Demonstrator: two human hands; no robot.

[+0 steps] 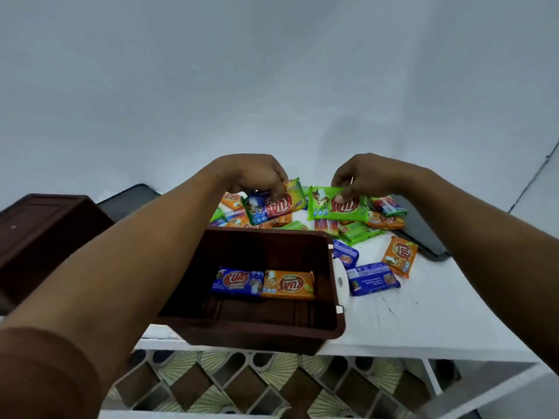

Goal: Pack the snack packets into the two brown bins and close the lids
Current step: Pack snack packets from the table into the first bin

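The fingers (273,189) of the left hand (257,173) are curling down and gripping a blue-yellow packet (273,207) by its top edge, holding it above the pile (357,229); whether it is one packet or two is not clear. The right hand (363,176) is pinching a green packet (337,207) at its upper edge between thumb and fingers, lifting it just over the same pile. The two held packets are hanging side by side, close together but apart.

The pile is lying on the white bench (423,313) just behind the open bin (305,334). Inside the bin a blue packet (237,281) and an orange packet (289,284) are lying flat, touching edge to edge. Right of the bin, three loose packets are lying on the bench: two blue ones and an orange one.

A second bin (45,237) is sitting to the left, partly hidden by the left forearm. Dark panels (423,234) are lying at the back, one under the pile's right edge. Patterned floor (242,385) is showing below the bench.
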